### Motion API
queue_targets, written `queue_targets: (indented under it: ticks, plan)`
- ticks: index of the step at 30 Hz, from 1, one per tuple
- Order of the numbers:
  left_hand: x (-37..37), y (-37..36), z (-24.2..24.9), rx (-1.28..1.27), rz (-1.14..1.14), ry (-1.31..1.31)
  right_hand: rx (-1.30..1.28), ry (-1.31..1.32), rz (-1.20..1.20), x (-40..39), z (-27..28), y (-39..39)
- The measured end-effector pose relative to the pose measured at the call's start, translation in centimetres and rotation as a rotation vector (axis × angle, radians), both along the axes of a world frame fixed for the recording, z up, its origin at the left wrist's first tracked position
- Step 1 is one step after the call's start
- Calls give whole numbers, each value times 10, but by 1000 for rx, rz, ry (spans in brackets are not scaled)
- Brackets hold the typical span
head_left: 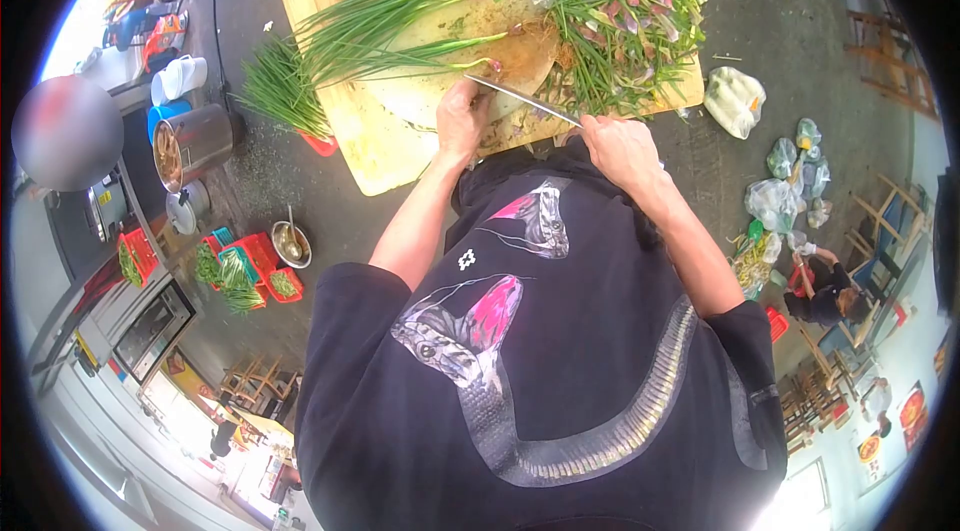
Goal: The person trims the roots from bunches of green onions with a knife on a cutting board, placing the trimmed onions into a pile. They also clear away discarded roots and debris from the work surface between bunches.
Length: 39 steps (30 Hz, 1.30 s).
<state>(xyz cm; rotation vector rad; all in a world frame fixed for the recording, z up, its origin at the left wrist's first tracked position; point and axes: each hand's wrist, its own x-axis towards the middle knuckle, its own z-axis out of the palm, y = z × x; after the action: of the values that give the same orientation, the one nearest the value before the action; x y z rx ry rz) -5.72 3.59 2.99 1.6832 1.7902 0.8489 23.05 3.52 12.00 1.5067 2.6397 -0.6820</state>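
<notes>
My right hand (618,149) is wrapped round the handle of a knife (525,99), its blade slanting up and left towards my other hand. My left hand (462,119) is closed, fingers curled beside the blade's tip; what they pinch, if anything, is hidden. Just above it, a few spring onions (425,56) with purplish bulbs lie across a round chopping board (395,103). A larger bunch of spring onions (390,11) lies farther up the board. Roots and leafy trimmings (630,21) are heaped to the right.
The round board rests on a wooden tabletop (365,156). Left are spring onions (280,86) over a red container, a large metal pot (195,143) and red baskets (260,256). Right on the floor lie a white bag (735,101) and several plastic bags (775,201); another person (825,291) is beyond.
</notes>
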Motion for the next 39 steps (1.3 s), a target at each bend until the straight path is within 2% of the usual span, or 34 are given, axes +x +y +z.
queue_targets:
  ticks: [15, 27, 30, 33, 36, 39]
  plan:
    - [-8, 5, -3, -5, -59, -25, -103, 32, 33, 3, -4, 12]
    - [-7, 2, -4, 26, -54, 40, -85, 29, -16, -4, -41, -1]
    - [-9, -5, 10, -199, 33, 15, -81, 24, -50, 3, -39, -6]
    - [-21, -12, 13, -280, 47, -118, -122, -10, -95, 11, -25, -10]
    - [-40, -13, 1, -257, 52, -290, -168, -10, -159, 17, -17, -15]
    - [-61, -2, 1, -499, 133, -433, -208, 14, -282, 23, -7, -20]
